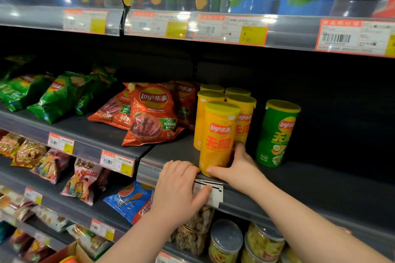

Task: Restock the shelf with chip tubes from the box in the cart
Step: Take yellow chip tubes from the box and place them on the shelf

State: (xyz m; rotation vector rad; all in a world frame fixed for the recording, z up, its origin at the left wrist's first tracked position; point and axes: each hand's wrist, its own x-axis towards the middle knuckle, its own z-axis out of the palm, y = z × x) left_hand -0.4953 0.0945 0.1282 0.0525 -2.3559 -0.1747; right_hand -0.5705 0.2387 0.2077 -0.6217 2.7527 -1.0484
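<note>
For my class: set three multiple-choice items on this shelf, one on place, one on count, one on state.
1. The green tube stands where, seen from the yellow tubes? A left; B right; C on top.
2. How many yellow tubes show? A five; B three; C eight.
3. The right hand is: A hanging idle; B out of view; C gripping the front yellow tube.
Key: B, it stands apart on their right; A, five stand in the cluster; C, fingers wrap its base.

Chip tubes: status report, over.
Right hand grips front yellow tube, upright at shelf front. Left hand grips shelf edge at price tag. Green tube stands apart, nothing blocking.
</note>
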